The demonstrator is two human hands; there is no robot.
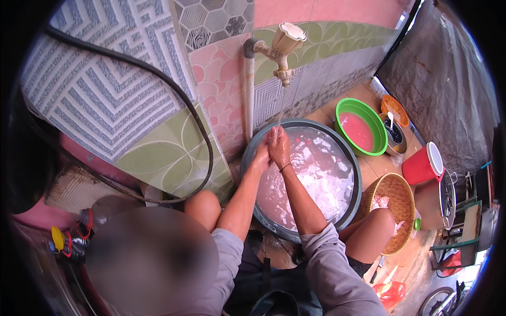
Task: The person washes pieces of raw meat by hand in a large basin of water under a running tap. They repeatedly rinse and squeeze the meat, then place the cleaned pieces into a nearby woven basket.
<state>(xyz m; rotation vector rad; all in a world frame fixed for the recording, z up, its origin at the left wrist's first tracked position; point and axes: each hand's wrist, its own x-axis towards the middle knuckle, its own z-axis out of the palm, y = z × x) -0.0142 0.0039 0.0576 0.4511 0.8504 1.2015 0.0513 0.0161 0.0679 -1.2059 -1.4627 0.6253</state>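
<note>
Water runs from a worn plastic tap [285, 59] in a thin stream onto my two hands. My left hand [261, 155] and my right hand [280, 147] are pressed together, wet, over the near-wall side of a large dark grey basin [357, 185]. Whether anything small is between the palms is hidden. A dark band circles my right wrist. Cloudy water [316, 173] with bright reflections and a few reddish bits fills the basin, which stands on the floor between my knees.
Right of the basin stand a green basin [384, 136] of pinkish liquid, a woven basket [401, 221] with raw meat pieces, a red container [415, 168] and a large metal pot [429, 201]. A knife [376, 270] lies on the floor. A black hose [197, 122] loops at left.
</note>
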